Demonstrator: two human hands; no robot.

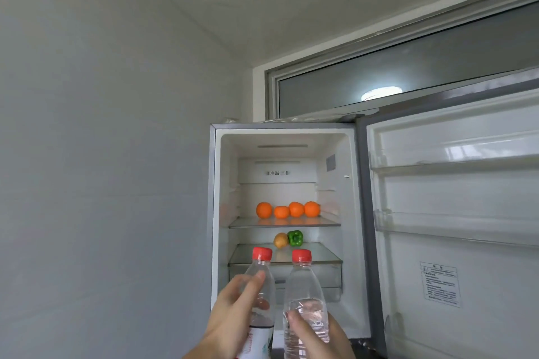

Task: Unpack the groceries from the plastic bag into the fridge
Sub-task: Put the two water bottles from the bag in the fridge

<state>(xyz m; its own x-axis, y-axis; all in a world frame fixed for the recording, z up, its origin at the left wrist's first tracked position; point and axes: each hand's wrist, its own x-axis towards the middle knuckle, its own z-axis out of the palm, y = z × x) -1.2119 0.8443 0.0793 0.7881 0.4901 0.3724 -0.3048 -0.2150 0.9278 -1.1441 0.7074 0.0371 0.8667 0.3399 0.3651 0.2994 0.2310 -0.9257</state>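
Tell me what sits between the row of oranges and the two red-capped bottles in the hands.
In the head view, a green bell pepper and a yellowish-brown round fruit sit on the glass shelf below the four oranges, above the clear plastic bottles.

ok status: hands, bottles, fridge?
Left hand grips one red-capped water bottle, right hand the other. Both upright before the open fridge. Shelves hold four oranges, green pepper, nothing blocking.
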